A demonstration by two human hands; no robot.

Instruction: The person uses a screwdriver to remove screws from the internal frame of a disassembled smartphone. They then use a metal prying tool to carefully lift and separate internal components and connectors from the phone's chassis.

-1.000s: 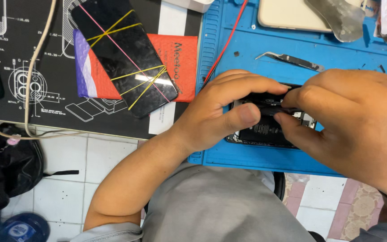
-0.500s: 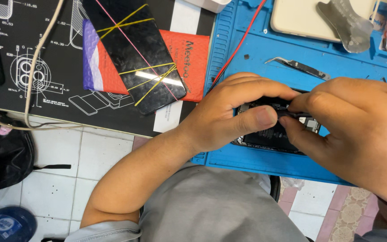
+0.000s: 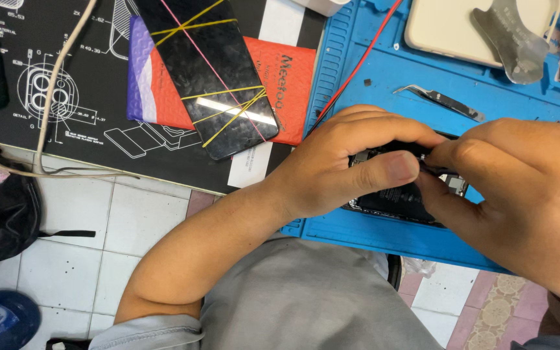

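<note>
Both hands over one small job. Left hand (image 3: 351, 162) curled over the left side of an opened phone (image 3: 396, 198), fingers bent across its top, thumb pressed flat along the near face; closed firmly on it. Right hand (image 3: 520, 194) comes in from the right, fingertips pinched tight against the phone's right part; whether a tool or a small piece sits in that pinch I cannot tell, the fingers hide it.

Blue work mat (image 3: 384, 78) on the counter carries the phone, near the mat's near edge. Left of it a black mat with white line drawings (image 3: 79, 110). On that, a red padded envelope (image 3: 286, 91), and lying across it a black phone bound with yellow rubber bands (image 3: 215, 71).

Far right on the blue mat: a pale phone back (image 3: 442, 29), a flat metal opening tool (image 3: 510, 39) partly on it. Tweezers (image 3: 442, 100) lie just beyond the hands. A red wire (image 3: 358, 71) runs diagonally across the mat.

Progress, by my reading: phone is already open, dark insides showing; work on the inner parts is under way, closing up not done.
</note>
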